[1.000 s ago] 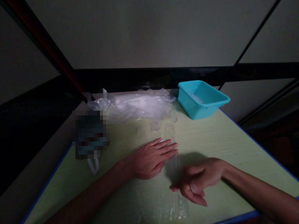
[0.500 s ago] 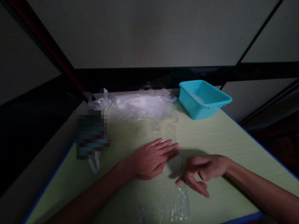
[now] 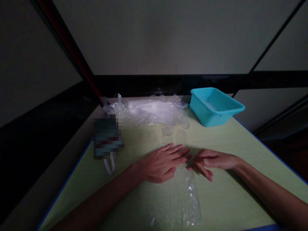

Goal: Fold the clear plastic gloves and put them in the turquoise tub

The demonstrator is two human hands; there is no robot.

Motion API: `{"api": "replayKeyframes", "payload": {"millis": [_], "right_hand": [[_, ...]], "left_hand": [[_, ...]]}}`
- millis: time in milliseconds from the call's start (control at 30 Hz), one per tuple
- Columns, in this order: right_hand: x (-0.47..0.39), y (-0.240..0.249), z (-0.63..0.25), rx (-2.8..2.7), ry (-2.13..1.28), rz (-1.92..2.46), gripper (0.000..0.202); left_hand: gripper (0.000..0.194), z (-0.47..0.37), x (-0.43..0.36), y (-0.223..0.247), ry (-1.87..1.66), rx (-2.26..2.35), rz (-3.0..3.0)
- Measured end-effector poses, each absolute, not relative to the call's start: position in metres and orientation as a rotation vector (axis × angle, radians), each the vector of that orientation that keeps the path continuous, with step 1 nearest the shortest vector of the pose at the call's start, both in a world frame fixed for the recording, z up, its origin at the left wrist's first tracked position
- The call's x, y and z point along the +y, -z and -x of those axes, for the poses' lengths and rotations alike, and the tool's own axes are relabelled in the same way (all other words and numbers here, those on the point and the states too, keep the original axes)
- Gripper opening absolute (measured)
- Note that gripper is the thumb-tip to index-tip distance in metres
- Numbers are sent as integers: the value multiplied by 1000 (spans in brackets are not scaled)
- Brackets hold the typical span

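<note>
A clear, thin plastic bag [image 3: 173, 199] lies flat on the table, wrinkled and shiny toward its near end, with rounded handle-like ends at the top. My left hand [image 3: 166, 163] rests palm down across its upper part, fingers stretched out. Just right of those fingertips is my right hand [image 3: 204, 163], turned sideways at the bag's right edge. Its fingers are loosely bent and apart, with nothing visible in them. Whether its fingertips press on the film is hard to tell.
A pile of clear plastic bags [image 3: 154, 110] lies along the back of the pale green table [image 3: 223, 199]. A turquoise basin [image 3: 211, 117] stands at the back right. On the left sits a blurred-out item [image 3: 107, 138] with a white strap. Cabinet panels rise behind.
My right hand has moved up along the bag's edge, closer to my left fingertips. The left hand stays flat on the bag. The whole view has shifted slightly.
</note>
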State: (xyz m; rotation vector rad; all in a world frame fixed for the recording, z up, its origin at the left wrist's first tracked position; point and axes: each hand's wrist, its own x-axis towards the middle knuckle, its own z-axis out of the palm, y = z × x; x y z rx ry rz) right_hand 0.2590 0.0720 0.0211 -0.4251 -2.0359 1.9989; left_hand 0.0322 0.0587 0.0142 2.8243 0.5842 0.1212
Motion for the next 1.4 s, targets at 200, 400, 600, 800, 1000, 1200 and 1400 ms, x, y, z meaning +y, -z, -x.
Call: {"api": "replayKeyframes", "payload": {"millis": [200, 400, 600, 800, 1000, 1200, 1400], "right_hand": [[74, -14, -260, -1746, -2080, 397, 49], [70, -17, -254, -1769, -1685, 584, 37], [60, -20, -246, -1801, -1376, 671, 19], [61, -10, -236, -1557, -1711, 608, 26], [63, -6, -233, -1582, -1796, 639, 25], [64, -8, -235, -1567, -1898, 598, 26], [63, -9, -235, -1586, -1841, 605, 26]], "left_hand": [[59, -27, 60, -29, -154, 617, -2821], [62, -4, 48, -44, -177, 708, -2721], [42, 30, 35, -33, -510, 935, -2179], [31, 39, 43, -14, -869, 821, -1367], [28, 32, 45, -11, -890, 792, -1258], [28, 35, 43, -14, -916, 681, -1225], [28, 34, 42, -8, -854, 720, -1205]]}}
